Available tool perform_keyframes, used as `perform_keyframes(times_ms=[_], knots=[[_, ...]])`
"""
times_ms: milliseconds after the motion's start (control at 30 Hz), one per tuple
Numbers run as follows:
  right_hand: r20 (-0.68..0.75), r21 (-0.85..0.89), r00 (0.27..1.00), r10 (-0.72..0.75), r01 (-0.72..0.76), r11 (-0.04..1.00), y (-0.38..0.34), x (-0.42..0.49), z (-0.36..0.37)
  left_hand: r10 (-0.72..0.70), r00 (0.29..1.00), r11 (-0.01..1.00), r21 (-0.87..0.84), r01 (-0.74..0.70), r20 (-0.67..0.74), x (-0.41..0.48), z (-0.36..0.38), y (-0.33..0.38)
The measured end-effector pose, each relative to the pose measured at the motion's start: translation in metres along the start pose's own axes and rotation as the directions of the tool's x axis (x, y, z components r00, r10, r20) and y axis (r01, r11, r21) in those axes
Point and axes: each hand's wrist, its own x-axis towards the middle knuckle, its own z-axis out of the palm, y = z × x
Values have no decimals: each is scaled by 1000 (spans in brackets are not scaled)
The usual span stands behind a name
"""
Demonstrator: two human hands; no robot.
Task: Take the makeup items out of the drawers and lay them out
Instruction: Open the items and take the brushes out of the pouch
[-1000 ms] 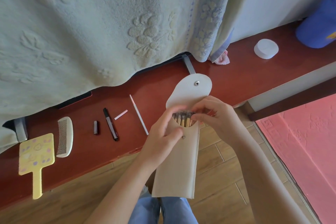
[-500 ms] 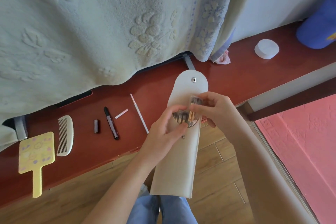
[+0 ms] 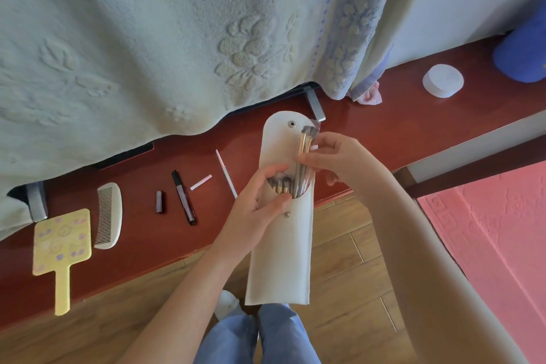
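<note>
- Right grip (image 3: 339,159) pinches a small bundle of gold-handled brushes (image 3: 305,142) between thumb and fingertips. The bundle sits at 10 o'clock of the palm, with its heads up beside the flap's snap (image 3: 292,123) and its lower ends inside the pouch mouth.
- Left grip (image 3: 257,201) curls round the upper part of the cream pouch (image 3: 280,260), thumb on the front by the mouth. The pouch hangs from it toward 6 o'clock, over the wooden floor (image 3: 339,245).
- More brush heads (image 3: 279,183) show in the mouth, touching the left fingers.
- Out at 9 o'clock of the left grip, on the red-brown bench (image 3: 384,133), lie a thin white stick (image 3: 226,173), a short white strip (image 3: 201,182), a black pen (image 3: 184,196), a small dark tube (image 3: 159,201), a white comb (image 3: 107,214) and a yellow hand mirror (image 3: 60,242) printed with pale figures.
- At 2 o'clock of the right grip, well apart from it, stands a white round jar (image 3: 442,80).
- At 12 o'clock a pale embossed blanket (image 3: 147,38) hangs over the bench's back.
</note>
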Motion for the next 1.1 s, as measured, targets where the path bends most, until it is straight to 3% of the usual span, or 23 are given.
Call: perform_keyframes(times_ms=[33,100,167,267,367,567,833,967,1100], knots=[[-12,-76,1000,-16,15,997,0,0,2,5,1000,1000,5,-5,-4,1,-1,0],[-31,-51,999,-44,42,998,1,3,5,2,1000,1000,-3,-2,-17,1,-3,-1],[-93,157,995,-37,51,986,0,8,5,-3,999,1000,-27,1,-42,-1,-6,-4],[-231,474,973,0,113,873,2,18,-4,-9,996,1000,-30,7,-91,-8,-16,-8],[-285,532,958,38,125,837,9,29,-17,-41,988,997,-68,31,-150,-16,-30,-18],[-160,152,984,76,-52,987,25,53,3,-97,957,980,-192,44,-275,-29,-53,-33],[-123,-289,990,-72,34,957,19,96,57,-163,944,959,-270,83,-287,-30,-57,-34],[-118,-377,989,-89,38,925,19,102,67,-208,931,925,-369,88,-300,-25,-57,-37],[-112,-407,988,-108,54,912,29,100,66,-209,932,942,-318,110,-296,-20,-53,-35]])
